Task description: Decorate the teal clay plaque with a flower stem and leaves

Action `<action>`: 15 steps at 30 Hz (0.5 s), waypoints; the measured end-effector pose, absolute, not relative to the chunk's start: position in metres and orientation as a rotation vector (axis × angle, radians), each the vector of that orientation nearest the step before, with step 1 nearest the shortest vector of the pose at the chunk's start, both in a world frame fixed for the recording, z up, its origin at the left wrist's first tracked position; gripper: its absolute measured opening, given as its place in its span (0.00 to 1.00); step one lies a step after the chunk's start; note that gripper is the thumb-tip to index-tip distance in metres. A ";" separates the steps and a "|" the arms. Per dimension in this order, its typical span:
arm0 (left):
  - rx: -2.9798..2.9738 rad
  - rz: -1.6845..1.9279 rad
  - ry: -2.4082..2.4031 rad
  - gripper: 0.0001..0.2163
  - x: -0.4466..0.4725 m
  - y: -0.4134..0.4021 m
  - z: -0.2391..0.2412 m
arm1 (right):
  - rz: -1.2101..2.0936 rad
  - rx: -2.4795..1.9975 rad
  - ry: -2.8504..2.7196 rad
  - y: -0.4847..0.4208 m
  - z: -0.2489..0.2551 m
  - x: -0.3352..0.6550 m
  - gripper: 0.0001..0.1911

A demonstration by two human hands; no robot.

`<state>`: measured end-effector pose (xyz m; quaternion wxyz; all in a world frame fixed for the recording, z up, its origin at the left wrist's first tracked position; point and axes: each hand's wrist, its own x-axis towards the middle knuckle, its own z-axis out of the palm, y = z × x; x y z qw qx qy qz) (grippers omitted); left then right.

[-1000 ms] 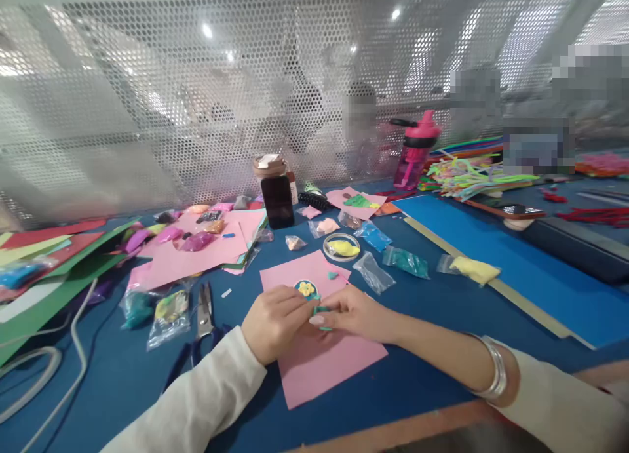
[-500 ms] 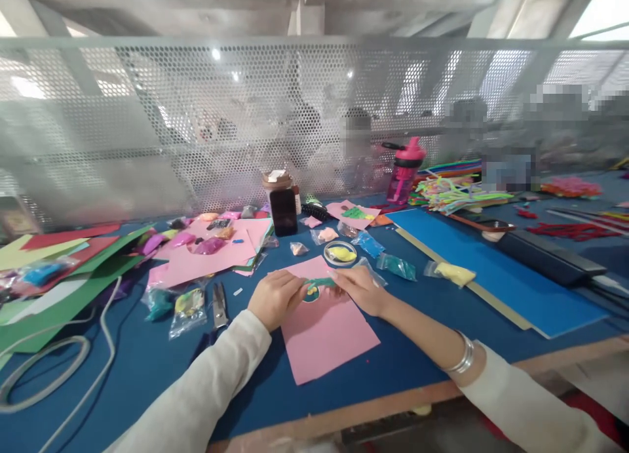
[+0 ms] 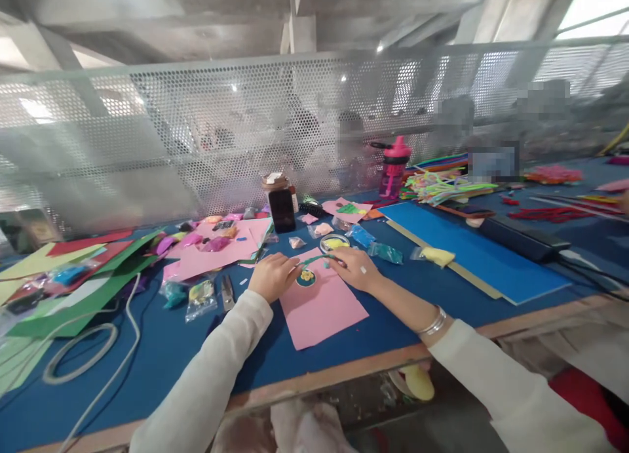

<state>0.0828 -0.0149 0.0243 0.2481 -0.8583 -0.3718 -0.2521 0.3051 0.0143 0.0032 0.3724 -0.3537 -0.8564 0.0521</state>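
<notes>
A thin teal strand of modelling clay point(image 3: 313, 259) stretches between my two hands above a pink sheet of paper point(image 3: 327, 312). My left hand point(image 3: 274, 276) pinches its left end. At the other end, the fingers of my right hand point(image 3: 358, 269) are closed on it; a small dark piece shows by those fingertips, too blurred to name. Just below the strand, on the sheet, lies a round teal disc point(image 3: 305, 278) with a yellow flower shape and a pale rim. Behind my right fingers stands a round shallow tub point(image 3: 335, 243) with yellow clay.
Scissors point(image 3: 227, 292) and bagged clay point(image 3: 201, 299) lie left, near coloured papers point(image 3: 83, 295) and a white cable point(image 3: 132, 335). Behind stand a phone point(image 3: 282, 210) and pink bottle point(image 3: 394, 168). Right are bagged teal clay point(image 3: 386, 252), a blue board point(image 3: 472, 253) and pipe cleaners point(image 3: 442, 185).
The strand between my hands looks thinner, and more of the flower disc shows beneath it. My right hand has turned slightly. The whole view has shifted, showing more below the table edge.
</notes>
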 end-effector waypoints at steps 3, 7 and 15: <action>-2.370 -0.674 -0.992 0.14 0.082 -0.015 0.026 | 0.079 -0.922 -2.193 0.016 0.002 0.305 0.13; -2.404 -0.696 -0.942 0.13 0.082 -0.017 0.026 | 0.042 -0.944 -2.195 0.016 0.003 0.302 0.15; -2.437 -0.744 -0.929 0.16 0.085 -0.027 0.024 | 0.115 -0.844 -2.275 0.007 0.014 0.297 0.20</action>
